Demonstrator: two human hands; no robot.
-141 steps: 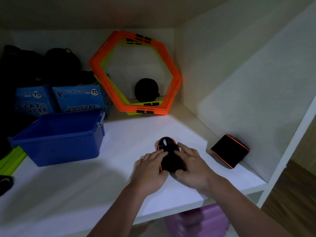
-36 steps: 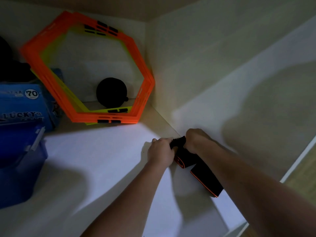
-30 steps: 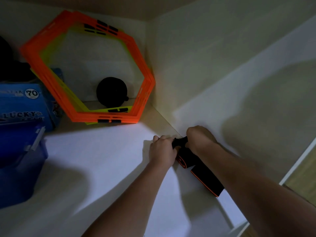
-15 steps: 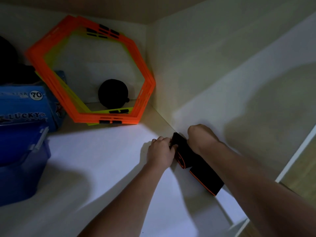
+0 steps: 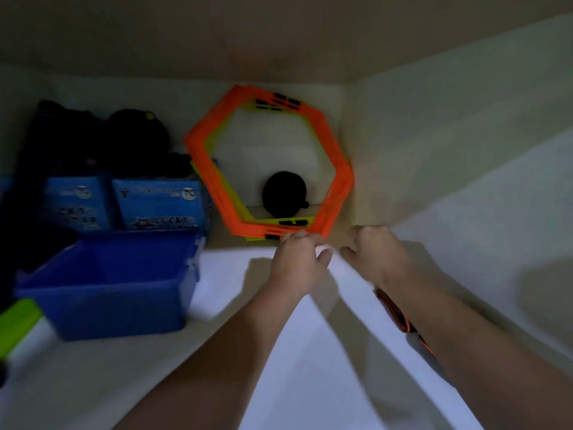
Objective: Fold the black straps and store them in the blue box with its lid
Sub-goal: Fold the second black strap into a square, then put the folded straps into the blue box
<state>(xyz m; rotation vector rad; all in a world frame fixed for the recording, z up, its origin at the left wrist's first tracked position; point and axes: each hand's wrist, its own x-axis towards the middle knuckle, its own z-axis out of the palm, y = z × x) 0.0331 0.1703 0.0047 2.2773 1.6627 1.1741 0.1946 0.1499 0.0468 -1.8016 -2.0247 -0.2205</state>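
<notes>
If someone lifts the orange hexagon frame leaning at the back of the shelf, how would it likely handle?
The orange hexagon frame looks like thin moulded plastic, so probably stiff and light. It stands on edge against the back wall, so a push may tip or slide it. A yellow frame sits behind it and may shift too.

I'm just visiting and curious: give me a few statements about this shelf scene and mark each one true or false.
1. The blue box has its lid on. False: it stands open, no lid on it.
2. Both hands are empty. True: left hand and right hand hold nothing.
3. The black straps lie inside the box. False: they lie on the shelf by the right forearm.
4. An orange hexagon frame leans at the back. True.
</notes>
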